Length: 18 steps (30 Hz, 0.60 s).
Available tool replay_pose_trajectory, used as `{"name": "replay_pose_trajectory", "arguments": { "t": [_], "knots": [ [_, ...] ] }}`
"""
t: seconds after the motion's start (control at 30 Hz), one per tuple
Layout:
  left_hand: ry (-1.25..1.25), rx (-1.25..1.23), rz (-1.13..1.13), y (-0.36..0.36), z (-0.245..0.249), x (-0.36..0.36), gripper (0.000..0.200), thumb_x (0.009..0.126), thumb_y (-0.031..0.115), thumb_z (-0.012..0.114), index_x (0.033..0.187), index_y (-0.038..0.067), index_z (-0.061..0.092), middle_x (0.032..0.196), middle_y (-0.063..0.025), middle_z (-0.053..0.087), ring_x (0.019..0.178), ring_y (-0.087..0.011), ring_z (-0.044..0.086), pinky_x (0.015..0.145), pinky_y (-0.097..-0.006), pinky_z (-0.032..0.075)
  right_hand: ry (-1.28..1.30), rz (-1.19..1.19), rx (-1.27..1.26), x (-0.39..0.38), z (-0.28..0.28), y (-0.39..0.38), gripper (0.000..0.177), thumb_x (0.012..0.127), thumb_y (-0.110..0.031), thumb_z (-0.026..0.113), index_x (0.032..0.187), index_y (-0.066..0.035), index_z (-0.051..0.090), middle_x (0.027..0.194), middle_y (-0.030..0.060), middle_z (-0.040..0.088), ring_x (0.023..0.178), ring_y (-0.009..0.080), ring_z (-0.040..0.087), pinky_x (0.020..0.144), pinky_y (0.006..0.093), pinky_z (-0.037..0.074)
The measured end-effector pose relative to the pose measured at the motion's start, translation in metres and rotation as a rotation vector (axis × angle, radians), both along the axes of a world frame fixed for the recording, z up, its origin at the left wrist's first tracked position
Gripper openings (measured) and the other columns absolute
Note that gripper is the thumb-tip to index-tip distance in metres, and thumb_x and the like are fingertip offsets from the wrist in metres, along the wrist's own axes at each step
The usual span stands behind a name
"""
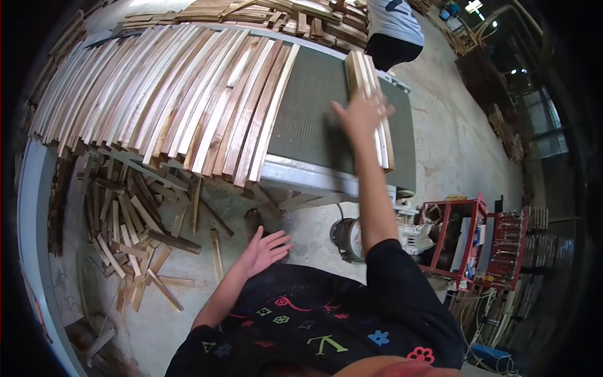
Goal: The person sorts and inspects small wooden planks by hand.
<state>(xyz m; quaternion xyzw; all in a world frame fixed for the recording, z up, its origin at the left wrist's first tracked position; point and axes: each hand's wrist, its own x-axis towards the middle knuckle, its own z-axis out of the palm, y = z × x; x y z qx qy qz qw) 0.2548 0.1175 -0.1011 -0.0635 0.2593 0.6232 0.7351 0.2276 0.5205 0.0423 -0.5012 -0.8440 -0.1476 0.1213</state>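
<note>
1. Head view: the right hand [363,116] is seen stretched forward with its fingers spread wide, laid flat on a small stack of slats [366,78]; nothing is gripped.
2. The stack of slats is seen lying lengthwise on the grey-green belt [308,107], near its right edge.
3. The left hand [264,251] is held open and empty, fingers fanned, low beside the body above the concrete floor.
4. A long row of slats [163,94] is laid side by side to the left of the belt, and offcuts [132,232] are scattered on the floor beneath it.
5. Another person [392,28] is seen at the belt's far end, and a red cart [477,239] is parked to the right.
</note>
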Motion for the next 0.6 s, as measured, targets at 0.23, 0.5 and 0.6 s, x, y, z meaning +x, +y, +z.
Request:
{"name": "replay_pose_trajectory", "arguments": {
  "t": [0.23, 0.5, 0.6],
  "knots": [
    [-0.011, 0.14, -0.151, 0.066, 0.013, 0.026, 0.094, 0.098, 0.071, 0.036, 0.156, -0.003, 0.026, 0.156, -0.0233, 0.039, 0.144, -0.033, 0.04, 0.119, -0.043, 0.033, 0.216, -0.046, -0.259, 0.074, -0.006, -0.028, 0.091, 0.081, -0.042, 0.073, 0.154, -0.007, 0.031, 0.145, 0.025, 0.045, 0.126, 0.0463, 0.049, 0.101, 0.0615, 0.04],
    [0.055, 0.221, -0.011, 0.131, 0.063, 0.091, 0.093, 0.09, 0.079, 0.043, 0.155, 0.012, 0.038, 0.151, -0.0134, 0.047, 0.136, -0.0301, 0.049, 0.113, -0.0471, 0.041, 0.552, 0.177, -0.419, 0.216, 0.002, -0.214, 0.095, 0.08, -0.05, 0.076, 0.152, -0.002, 0.035, 0.138, 0.0243, 0.047, 0.121, 0.0442, 0.049, 0.101, 0.0536, 0.039],
    [-0.18, 0.236, -0.061, 0.085, 0.043, 0.104, 0.084, 0.093, 0.075, 0.044, 0.147, 0.011, 0.047, 0.136, -0.0137, 0.06, 0.121, -0.0311, 0.061, 0.106, -0.0499, 0.048, 0.759, 0.12, -0.553, 0.252, -0.017, -0.227, 0.076, 0.09, -0.042, 0.071, 0.15, -0.005, 0.043, 0.129, 0.0234, 0.055, 0.12, 0.0388, 0.053, 0.103, 0.0487, 0.04]
  ]
}}
